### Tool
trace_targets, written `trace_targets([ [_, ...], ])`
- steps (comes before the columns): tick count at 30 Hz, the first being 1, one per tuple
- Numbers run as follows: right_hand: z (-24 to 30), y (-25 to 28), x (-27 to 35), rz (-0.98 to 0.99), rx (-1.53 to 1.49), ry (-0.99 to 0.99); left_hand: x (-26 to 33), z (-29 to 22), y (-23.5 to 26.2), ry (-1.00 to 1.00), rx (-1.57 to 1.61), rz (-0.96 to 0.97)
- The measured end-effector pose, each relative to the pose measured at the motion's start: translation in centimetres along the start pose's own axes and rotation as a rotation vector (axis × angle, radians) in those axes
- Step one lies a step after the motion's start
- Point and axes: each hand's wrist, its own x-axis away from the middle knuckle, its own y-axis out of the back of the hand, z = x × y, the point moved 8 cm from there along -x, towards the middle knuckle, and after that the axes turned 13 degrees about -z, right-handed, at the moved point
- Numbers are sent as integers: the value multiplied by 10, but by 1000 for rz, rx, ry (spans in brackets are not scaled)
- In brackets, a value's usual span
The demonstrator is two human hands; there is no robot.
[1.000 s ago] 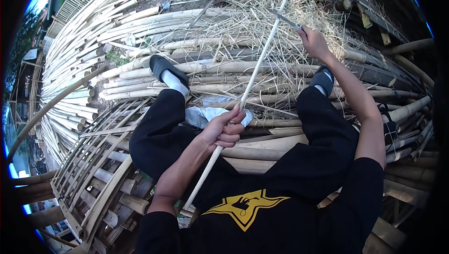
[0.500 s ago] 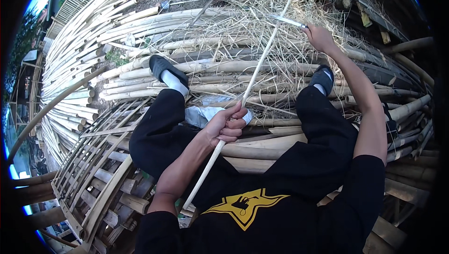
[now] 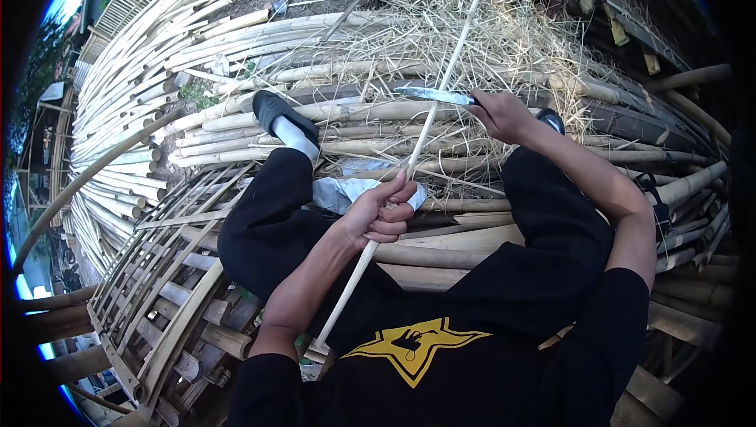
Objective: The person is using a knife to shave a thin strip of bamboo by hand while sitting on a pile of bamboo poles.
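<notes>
My left hand (image 3: 383, 210) is closed round a long, pale bamboo strip (image 3: 421, 144), which slants from near my waist up to the far edge of the view. In my right hand (image 3: 502, 116) is a knife (image 3: 435, 95), gripped by its dark handle, with the shiny blade pointing left. The blade crosses the strip some way beyond my left hand and appears to touch it. My right fingers partly hide the handle. Under my left hand, a whitish plastic sheet (image 3: 339, 193) lies between my legs.
Thin bamboo shavings (image 3: 512, 37) cover the ground ahead. Many bamboo poles (image 3: 228, 41) lie to the far left and under my feet. A slatted bamboo frame (image 3: 169, 269) stands by my left leg, and stacked timber (image 3: 622, 10) is at the far right.
My right hand has drawn the knife toward me along the strip. The strip now reaches farther away from me, while my left hand stays in about the same place.
</notes>
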Motion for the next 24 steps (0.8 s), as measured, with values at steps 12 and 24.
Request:
trace_targets([
  [12, -184, 131, 11, -507, 280, -654, 5, -9, -9, -140, -190, -62],
  [24, -8, 26, -12, 6, -14, -75, 5, -12, 13, -324, -492, -366],
])
